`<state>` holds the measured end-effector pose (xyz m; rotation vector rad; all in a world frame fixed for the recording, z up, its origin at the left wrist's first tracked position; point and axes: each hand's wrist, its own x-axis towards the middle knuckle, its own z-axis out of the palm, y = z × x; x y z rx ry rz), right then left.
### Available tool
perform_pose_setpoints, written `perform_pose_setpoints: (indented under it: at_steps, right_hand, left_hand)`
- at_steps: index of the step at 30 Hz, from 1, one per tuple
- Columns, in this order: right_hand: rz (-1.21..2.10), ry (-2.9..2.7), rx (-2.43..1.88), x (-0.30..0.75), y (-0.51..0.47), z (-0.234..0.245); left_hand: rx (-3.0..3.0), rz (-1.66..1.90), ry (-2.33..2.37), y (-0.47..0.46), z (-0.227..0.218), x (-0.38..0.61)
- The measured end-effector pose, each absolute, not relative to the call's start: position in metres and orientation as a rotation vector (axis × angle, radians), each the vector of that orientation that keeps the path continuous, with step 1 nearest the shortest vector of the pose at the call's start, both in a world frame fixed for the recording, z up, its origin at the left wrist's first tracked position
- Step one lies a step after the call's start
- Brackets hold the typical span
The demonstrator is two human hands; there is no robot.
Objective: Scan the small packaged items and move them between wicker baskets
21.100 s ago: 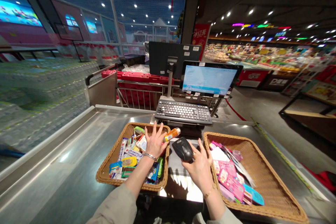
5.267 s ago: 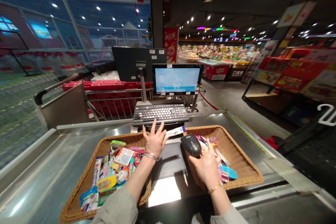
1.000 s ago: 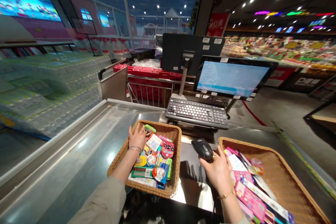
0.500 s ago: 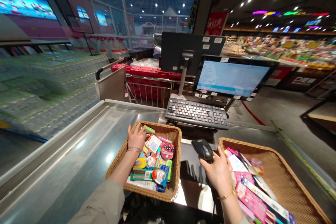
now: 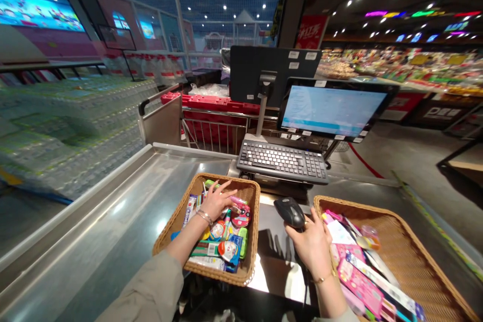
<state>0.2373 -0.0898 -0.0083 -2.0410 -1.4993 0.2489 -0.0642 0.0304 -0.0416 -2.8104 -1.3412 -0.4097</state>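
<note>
My left hand reaches over the left wicker basket, fingers spread above the small packaged goods. Beside its fingertips is a red round pack with dark eye-like spots. A pack with a white cartoon face and a green-and-brown pack lie nearer to me. My right hand grips a black handheld barcode scanner between the two baskets, its head pointing away to the left. Close to that wrist is the right wicker basket, where a pink pack lies among other goods.
A keyboard sits behind the baskets, with a lit monitor and the dark back of another screen above. The metal counter has a raised edge at left. Stacked water bottles and a red cart stand beyond.
My left hand has moved right across the left basket, from its left rim toward the red round pack. My right hand stays nearly in place with the scanner.
</note>
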Motion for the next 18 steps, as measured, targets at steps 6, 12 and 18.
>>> perform_pose_setpoints:
  at_steps: [6,12,18]
  right_hand:
    - [0.25,-1.462,-2.018,0.24,-0.092,-0.012]
    - [0.236,-1.465,-1.998,0.237,-0.093,-0.011]
    - [0.273,-1.49,-1.985,0.235,-0.091,-0.011]
  left_hand:
    - [-2.78,-0.257,-1.505,0.034,-0.056,-0.085]
    - [-2.51,-0.349,-1.904,0.027,-0.069,-0.094]
    - [-2.544,-0.209,-1.888,0.026,-0.084,-0.089]
